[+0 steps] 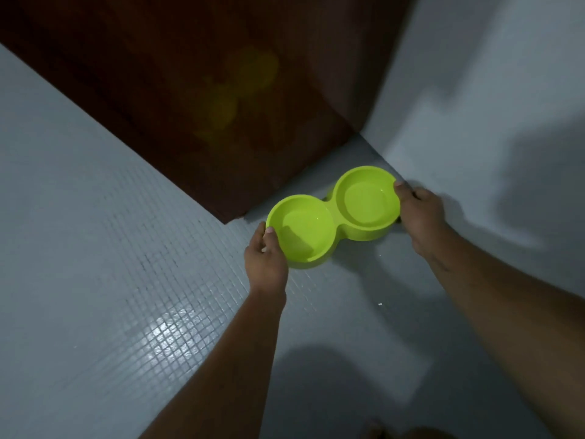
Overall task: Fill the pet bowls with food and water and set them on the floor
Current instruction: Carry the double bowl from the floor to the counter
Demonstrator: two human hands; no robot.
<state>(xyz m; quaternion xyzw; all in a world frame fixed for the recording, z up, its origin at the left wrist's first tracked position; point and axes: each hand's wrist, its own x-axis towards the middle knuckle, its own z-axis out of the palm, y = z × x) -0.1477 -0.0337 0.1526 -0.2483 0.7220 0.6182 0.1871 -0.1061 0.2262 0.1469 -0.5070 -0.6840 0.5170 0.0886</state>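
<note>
Where the gray floor (95, 280) runs into a corner, the left hand (266, 263) grips the near end of the green double bowl (334, 217) and the right hand (424, 217) grips the far end. Right behind it stand a brown door (221, 106) and a wall (474, 90).

Your left hand (266, 258) grips the near-left end of the double bowl (332, 217) and your right hand (421, 217) its far-right end, low over the floor (126, 280), with the door (221, 90) behind and the wall (474, 90) to the right.
</note>
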